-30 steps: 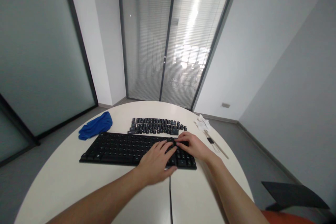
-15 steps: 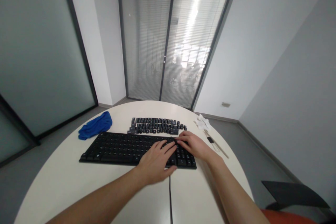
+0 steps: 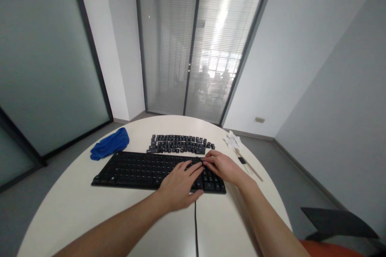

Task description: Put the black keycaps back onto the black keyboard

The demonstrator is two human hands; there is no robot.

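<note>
At the lower center of the frame, two bare hands meet over a black keyboard [image 3: 132,170] on a white tabletop [image 3: 72,209].

The left hand [image 3: 177,184] lies open, fingers spread; the right hand [image 3: 223,167] curls at the keys, its grip, if any, impossible to tell. Almost nothing has shifted in the last second, suggesting work remains at one spot, with loose keycaps [image 3: 177,144] lined up just above.

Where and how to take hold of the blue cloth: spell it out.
Pinch the blue cloth by its bunched middle, coming from above, probably with the left hand. It lies in loose folds on the table with nothing over it, and the keyboard sits close by its near side.
</note>
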